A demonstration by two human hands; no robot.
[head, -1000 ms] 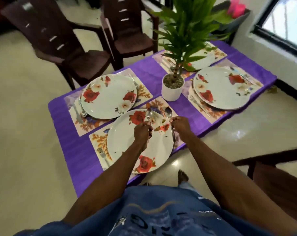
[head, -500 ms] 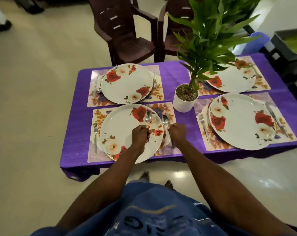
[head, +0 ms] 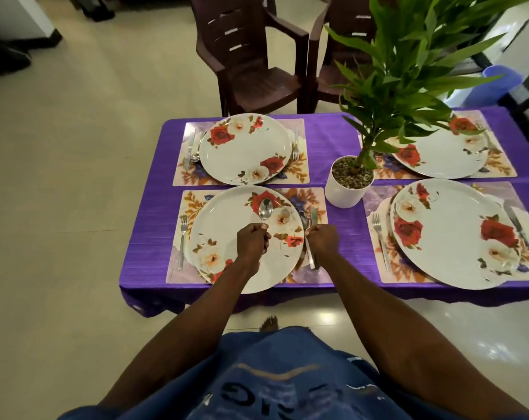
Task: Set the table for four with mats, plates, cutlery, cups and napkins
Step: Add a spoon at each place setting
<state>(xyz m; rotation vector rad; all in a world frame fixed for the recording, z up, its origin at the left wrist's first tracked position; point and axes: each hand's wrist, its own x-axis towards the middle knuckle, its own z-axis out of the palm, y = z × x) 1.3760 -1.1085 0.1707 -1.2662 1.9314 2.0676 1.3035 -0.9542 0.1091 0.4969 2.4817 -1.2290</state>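
**Near-left place setting: spoon in hand over plate**

Head view. Spoon (head: 265, 210) gripped by its handle in the left hand (head: 253, 241), bowl pointing away, over the near-left floral plate (head: 227, 237). Right hand (head: 323, 239) curled round a knife (head: 313, 234) and second spoon (head: 304, 221) at that plate's right edge, on the floral mat (head: 316, 268). Fork (head: 183, 237) lies left of the plate on the same mat. Three further plates on mats: far left (head: 242, 153), far right (head: 445, 159), near right (head: 451, 237), cutlery beside each. Potted plant (head: 349, 183) in a white pot stands mid-table on the purple cloth (head: 154, 225). Two dark plastic chairs (head: 251, 59) beyond the table.
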